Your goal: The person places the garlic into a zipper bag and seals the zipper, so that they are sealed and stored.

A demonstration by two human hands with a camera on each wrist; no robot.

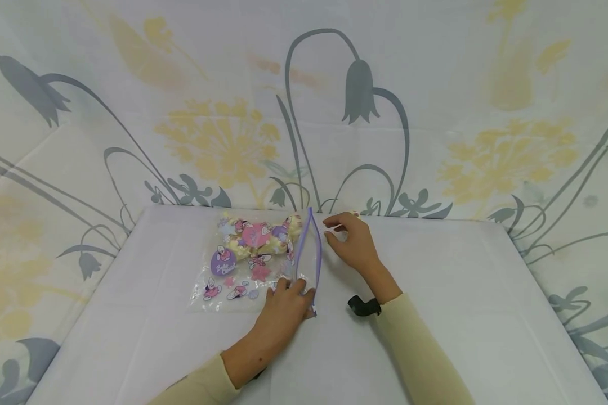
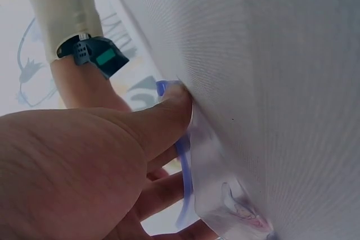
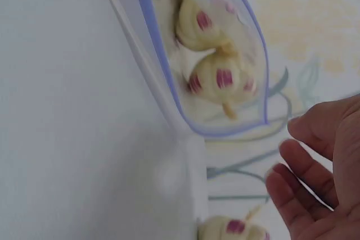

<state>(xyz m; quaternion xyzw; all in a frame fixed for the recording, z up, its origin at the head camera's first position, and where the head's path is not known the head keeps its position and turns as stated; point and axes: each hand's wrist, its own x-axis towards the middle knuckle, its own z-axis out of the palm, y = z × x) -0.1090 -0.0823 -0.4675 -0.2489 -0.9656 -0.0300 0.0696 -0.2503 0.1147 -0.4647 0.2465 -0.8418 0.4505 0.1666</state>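
Observation:
A clear zip bag (image 1: 253, 274) printed with pink and purple cartoon figures lies on the table, its purple zip edge (image 1: 320, 256) facing right. The zip edge is parted, and pale yellow rounded pieces with purple patches (image 3: 224, 77) show inside through the mouth. My left hand (image 1: 284, 309) grips the near corner of the mouth, the thumb on one side of the zip and the fingers on the other. Just right of the mouth's far part is my right hand (image 1: 352, 242), fingers loosely bent and apart, holding nothing.
Beyond the right hand, another pale yellow piece with purple patches (image 3: 230, 229) lies outside the bag by the table's back edge, mostly hidden in the head view. A flower-printed curtain (image 1: 324, 124) rises behind the white table (image 1: 461, 292).

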